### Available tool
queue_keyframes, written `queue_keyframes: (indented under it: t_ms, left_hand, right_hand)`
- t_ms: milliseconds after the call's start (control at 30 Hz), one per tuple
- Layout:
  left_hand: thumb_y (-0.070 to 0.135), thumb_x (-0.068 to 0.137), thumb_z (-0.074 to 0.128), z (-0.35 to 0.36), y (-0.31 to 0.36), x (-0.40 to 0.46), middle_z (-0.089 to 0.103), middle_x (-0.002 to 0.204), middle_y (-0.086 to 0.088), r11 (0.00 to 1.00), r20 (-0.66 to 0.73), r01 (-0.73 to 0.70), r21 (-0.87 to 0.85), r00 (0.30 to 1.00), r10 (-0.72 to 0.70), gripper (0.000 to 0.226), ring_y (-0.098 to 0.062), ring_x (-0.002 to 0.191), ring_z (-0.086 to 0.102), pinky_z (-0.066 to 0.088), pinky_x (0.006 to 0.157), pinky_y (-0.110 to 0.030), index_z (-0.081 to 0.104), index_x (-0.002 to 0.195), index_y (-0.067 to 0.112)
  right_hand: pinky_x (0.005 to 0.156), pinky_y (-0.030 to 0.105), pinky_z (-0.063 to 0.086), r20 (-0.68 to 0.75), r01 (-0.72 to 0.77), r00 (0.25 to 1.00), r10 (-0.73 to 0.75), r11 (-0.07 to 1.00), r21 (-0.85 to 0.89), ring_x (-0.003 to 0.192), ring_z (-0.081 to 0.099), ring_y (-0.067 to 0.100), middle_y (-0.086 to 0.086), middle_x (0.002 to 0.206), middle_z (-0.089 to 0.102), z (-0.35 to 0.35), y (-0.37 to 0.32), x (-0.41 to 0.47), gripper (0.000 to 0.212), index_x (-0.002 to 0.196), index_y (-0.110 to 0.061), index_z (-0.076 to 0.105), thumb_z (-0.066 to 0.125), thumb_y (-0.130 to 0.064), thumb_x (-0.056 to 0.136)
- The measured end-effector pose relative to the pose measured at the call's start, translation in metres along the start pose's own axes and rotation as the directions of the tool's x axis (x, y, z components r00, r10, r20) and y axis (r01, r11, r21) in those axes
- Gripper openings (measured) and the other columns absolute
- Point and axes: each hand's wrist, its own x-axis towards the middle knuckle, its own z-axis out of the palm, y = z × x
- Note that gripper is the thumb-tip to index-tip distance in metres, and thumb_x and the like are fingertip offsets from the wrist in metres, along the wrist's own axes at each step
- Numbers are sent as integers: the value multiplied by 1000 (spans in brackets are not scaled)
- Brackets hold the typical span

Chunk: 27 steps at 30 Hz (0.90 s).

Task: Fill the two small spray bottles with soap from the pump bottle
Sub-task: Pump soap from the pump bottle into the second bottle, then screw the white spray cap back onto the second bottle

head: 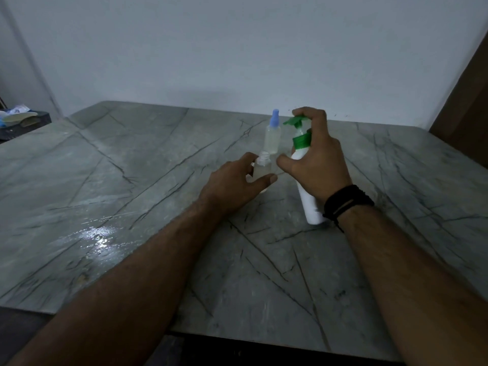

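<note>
Counter (132,180): grey marble, white wall behind.
Left hand (235,180): fingers hold open bottle (262,167), partly filled.
Right hand (314,157): grips tilted pump bottle (307,196).
Far: capped bottle (272,133), seemingly filled.

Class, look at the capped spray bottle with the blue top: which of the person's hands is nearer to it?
Right. The right hand grips the pump bottle just beside the capped bottle. The left hand is lower and nearer the camera, holding the open bottle in front of it.
</note>
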Motion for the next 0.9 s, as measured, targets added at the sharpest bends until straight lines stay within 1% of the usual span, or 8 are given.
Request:
queue_keyframes:
  t_ms: [100,200,333,467,567,633,733,900]
  left_hand:
    - [66,82,59,1,1,1,62,127,2,1000,-7,24,-9,1000,-24,69,-13,108,60,51,91,-36,40,138,29]
    - [63,82,63,0,2,-2,59,126,7,997,-60,-6,-76,998,1,71,-11,108,59,51,89,-34,35,140,33]
    - [54,85,65,-5,3,-8,50,131,4,988,-135,-117,-103,985,103,70,-6,106,55,50,84,-27,32,144,36]
    - [51,88,62,-8,-3,-10,41,135,2,988,-158,-153,-26,976,147,64,-8,109,51,51,87,-28,34,144,38]
    - [51,91,57,-9,-7,-9,39,134,3,989,-144,-138,48,979,143,57,-6,109,48,51,91,-32,41,143,35]
    - [49,92,56,-8,-5,-9,38,135,2,985,-159,-162,61,973,170,56,-7,109,48,48,89,-28,38,144,37]
    - [48,94,53,-7,-3,-9,39,135,1,971,-155,-207,117,962,224,52,-12,110,51,44,84,-25,40,143,38]
    - [47,94,54,-10,-3,-10,41,135,0,968,-161,-217,122,959,235,51,-14,109,53,49,88,-32,42,143,35]
  right_hand:
    - [85,42,56,-106,-15,994,15,1000,-5,94,64,19,-5,122,60,1,7,2,82,137,-31,36,83,-36,70]
    - [94,45,51,-232,-40,972,35,999,-14,106,59,18,-7,133,55,2,14,3,89,139,-30,33,84,-50,68]
    - [107,51,41,-345,-83,936,71,996,-22,123,44,15,-2,146,43,4,22,5,99,146,-21,30,84,-52,69]
    - [110,50,35,-375,-106,924,77,993,-57,125,35,9,2,150,40,7,25,6,94,150,-15,28,77,-50,78]
    - [110,39,31,-375,-102,925,66,992,-77,120,27,-1,4,149,39,8,25,5,91,151,-15,27,76,-45,81]
    - [107,33,26,-361,-108,930,66,989,-98,126,31,8,6,150,37,8,26,4,92,153,-16,23,74,-46,82]
    - [107,33,25,-341,-110,938,61,986,-127,135,35,22,8,153,34,8,28,3,94,155,-18,18,72,-48,84]
    - [106,35,30,-347,-101,937,39,981,-163,136,37,23,7,153,35,9,29,4,98,157,-21,11,67,-57,84]
